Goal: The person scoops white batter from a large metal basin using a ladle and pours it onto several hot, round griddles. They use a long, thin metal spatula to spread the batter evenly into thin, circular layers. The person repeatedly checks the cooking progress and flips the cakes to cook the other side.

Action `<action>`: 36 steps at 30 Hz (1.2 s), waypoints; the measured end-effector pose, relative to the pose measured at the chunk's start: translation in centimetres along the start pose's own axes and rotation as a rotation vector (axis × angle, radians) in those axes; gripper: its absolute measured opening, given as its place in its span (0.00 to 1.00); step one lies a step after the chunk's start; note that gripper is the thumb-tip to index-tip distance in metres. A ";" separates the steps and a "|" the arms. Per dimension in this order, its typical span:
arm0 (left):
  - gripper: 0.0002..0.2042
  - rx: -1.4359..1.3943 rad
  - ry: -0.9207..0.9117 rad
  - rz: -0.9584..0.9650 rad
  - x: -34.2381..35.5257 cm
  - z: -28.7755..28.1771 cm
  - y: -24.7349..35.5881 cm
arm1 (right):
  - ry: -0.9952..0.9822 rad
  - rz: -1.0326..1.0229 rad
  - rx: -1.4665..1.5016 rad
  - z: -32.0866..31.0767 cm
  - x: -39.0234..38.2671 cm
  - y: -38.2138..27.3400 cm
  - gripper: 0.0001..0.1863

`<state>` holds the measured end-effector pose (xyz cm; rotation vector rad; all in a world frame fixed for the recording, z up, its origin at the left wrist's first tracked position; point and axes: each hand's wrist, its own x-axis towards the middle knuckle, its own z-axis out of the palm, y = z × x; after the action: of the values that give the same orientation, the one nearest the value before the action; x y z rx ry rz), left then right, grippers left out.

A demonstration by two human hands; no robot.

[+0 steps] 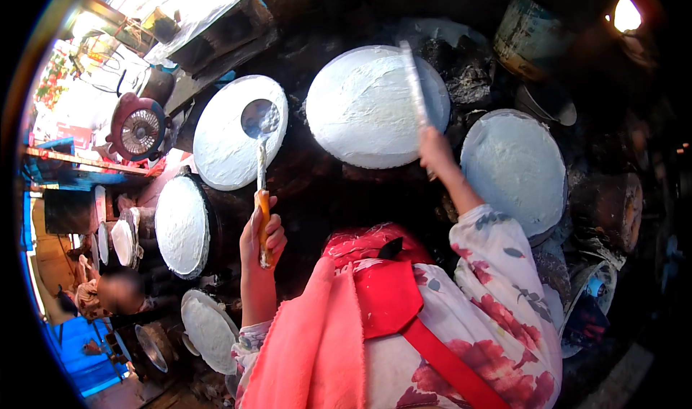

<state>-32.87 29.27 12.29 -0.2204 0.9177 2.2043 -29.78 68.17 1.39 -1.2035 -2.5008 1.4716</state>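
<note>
My left hand (262, 237) grips the orange handle of a ladle (260, 121). Its round metal bowl rests on a white batter-covered disc (223, 142) at the upper left. My right hand (435, 151) holds a long flat batter-coated stick (414, 85). The stick lies across a larger white disc (360, 110) in the middle. Both discs are round and spread with wet white batter.
More batter-covered discs sit at the right (515, 167), the left (180, 225) and the lower left (209, 330), over a black sooty stove. A red fan (138, 129) stands at the far left. A person (115, 294) sits at the lower left. A rusty bucket (530, 34) is at the top right.
</note>
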 end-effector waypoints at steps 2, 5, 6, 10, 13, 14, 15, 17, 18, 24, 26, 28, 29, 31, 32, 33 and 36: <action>0.18 -0.006 -0.021 -0.002 0.3 0.0 -0.1 | -0.108 -0.345 -0.153 3.6 -1.3 1.5 0.20; 0.18 -0.022 -0.021 -0.029 0.7 0.0 0.0 | -0.417 -0.256 0.015 3.7 -3.4 -0.7 0.15; 0.18 -0.022 -0.024 -0.034 0.8 0.0 0.1 | -0.461 -0.156 0.168 3.5 -2.4 -0.4 0.13; 0.18 0.009 -0.018 -0.044 0.7 0.2 0.2 | -0.191 -0.018 0.540 0.1 0.7 2.0 0.13; 0.18 0.018 -0.019 -0.040 0.1 0.2 0.4 | -0.047 -0.029 0.325 -2.5 0.2 1.1 0.16; 0.18 0.022 -0.025 -0.044 0.0 0.2 0.5 | -0.023 -0.032 0.174 -2.4 0.1 1.0 0.17; 0.18 0.033 -0.024 -0.043 -0.1 0.2 0.5 | 0.000 -0.036 0.023 -2.2 0.0 0.8 0.17; 0.18 0.057 -0.023 -0.036 0.0 0.0 0.4 | 0.030 -0.129 -0.351 -0.5 -0.3 0.3 0.16; 0.18 0.059 -0.025 -0.038 0.1 0.0 0.4 | 0.107 -0.311 -0.481 1.8 -0.4 0.8 0.12; 0.18 0.061 0.017 -0.018 -1.2 -0.5 0.4 | -0.035 -0.314 -0.508 2.8 -1.3 -5.5 0.11; 0.17 0.110 0.070 0.017 -1.8 -0.9 0.5 | 0.145 -0.231 -0.385 0.4 0.9 -4.5 0.13; 0.17 0.141 0.126 0.034 -2.4 -0.9 0.5 | 0.055 -0.165 -0.504 0.2 1.8 -4.1 0.12; 0.17 0.141 0.145 0.042 -2.4 -1.0 0.5 | 0.019 -0.272 -0.591 1.4 1.6 -3.9 0.12; 0.17 0.119 0.166 0.048 -2.7 -1.3 0.5 | -0.116 -0.500 -0.777 3.5 -0.7 -5.0 0.11; 0.17 0.098 0.167 0.050 -2.9 -1.6 0.6 | -0.174 -0.532 -0.763 4.1 -2.1 -5.8 0.10; 0.17 0.079 0.168 0.052 -3.1 -1.8 0.7 | -0.197 -0.573 -0.792 4.1 -2.6 -6.1 0.10; 0.17 0.114 0.231 0.069 -4.1 -1.2 1.0 | -0.133 -0.438 -0.811 2.6 0.9 -5.3 0.10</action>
<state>-30.70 25.67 13.64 -0.4008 1.1901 2.2124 -34.60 65.34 3.58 -0.4854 -3.2803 0.4436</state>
